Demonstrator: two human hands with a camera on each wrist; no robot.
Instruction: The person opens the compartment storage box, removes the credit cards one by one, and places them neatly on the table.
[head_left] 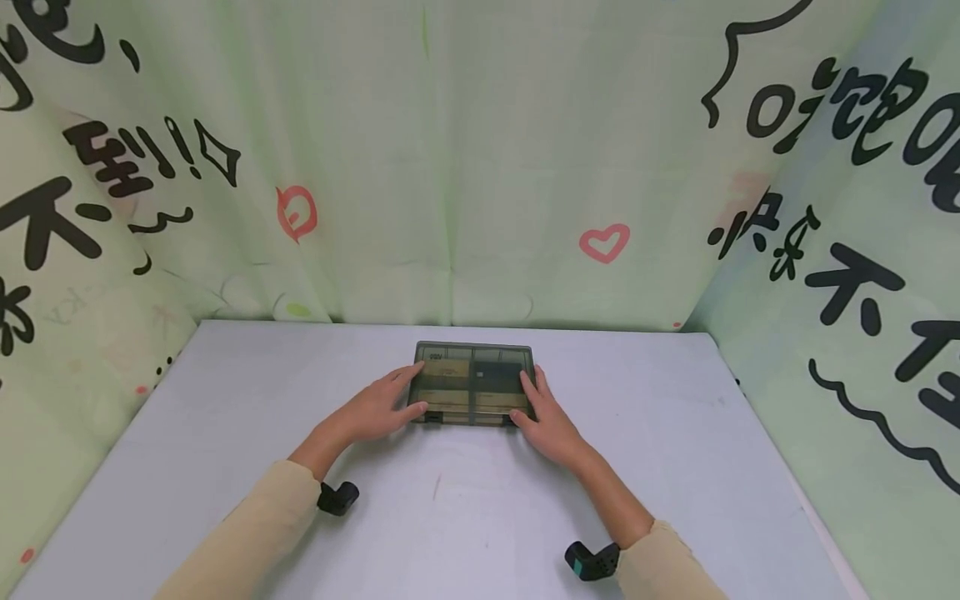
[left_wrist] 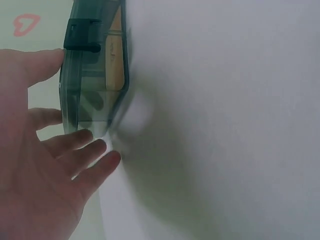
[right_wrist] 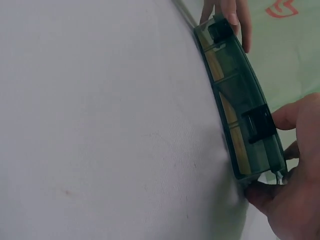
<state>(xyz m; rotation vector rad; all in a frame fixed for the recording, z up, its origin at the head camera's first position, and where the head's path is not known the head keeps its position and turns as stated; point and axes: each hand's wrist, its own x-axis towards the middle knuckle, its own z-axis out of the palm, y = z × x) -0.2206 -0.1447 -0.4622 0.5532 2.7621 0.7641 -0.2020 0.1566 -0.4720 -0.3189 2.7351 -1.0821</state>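
Head view: sleeves nearest; left hand (head_left: 375, 408) and right hand (head_left: 546, 421) are bracketing the closed compartment box (head_left: 474, 382) mid-table (head_left: 225, 433), open room all round. Wrist views: fingers (left_wrist: 90, 150) are lying straight, pressing the ends, not clamping. Judged rigid, light, smooth-walled; short ends suit holding; front latches (right_wrist: 259, 125) are showing.

Your worktop (head_left: 225, 467) is pale grey-white, plain, with a few faint marks near the middle. One thing lies flat on it: a smoky see-through box (head_left: 474, 375) with compartments, lid down, set toward the far edge, roughly centred left to right.
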